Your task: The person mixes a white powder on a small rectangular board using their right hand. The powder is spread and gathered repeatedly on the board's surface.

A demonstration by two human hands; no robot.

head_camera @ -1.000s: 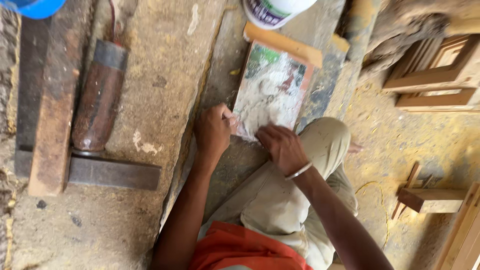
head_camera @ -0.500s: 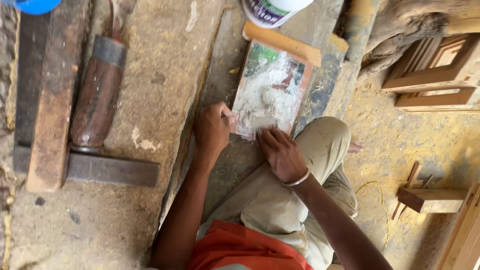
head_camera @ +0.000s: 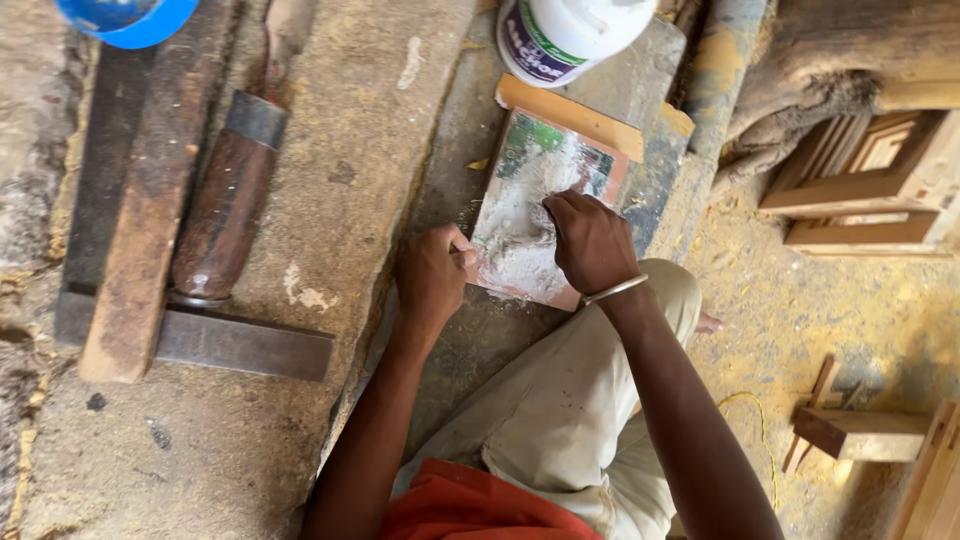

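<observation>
Board: the small flat board (head_camera: pixel 545 205), smeared with white paste, lies on the concrete slab (head_camera: pixel 340 150) just in front of my knee.
Left hand (head_camera: pixel 432 280): fingers curled, pinching the board's near left edge.
Right hand (head_camera: pixel 590 240): fingers bunched together, tips pressed into the paste.
Risk, slip: a weak left pinch could let the board skid.
Risk, spill: a shove could knock the white tub (head_camera: pixel 565 35) just beyond.

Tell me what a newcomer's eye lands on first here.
First, the two hands at centre: the left hand steadies the edge of a small board smeared with white paste, while the right hand presses into the paste. Next, the white tub just above the board, and the dark rusty cylinder lying beside a wooden plank at left.
</observation>
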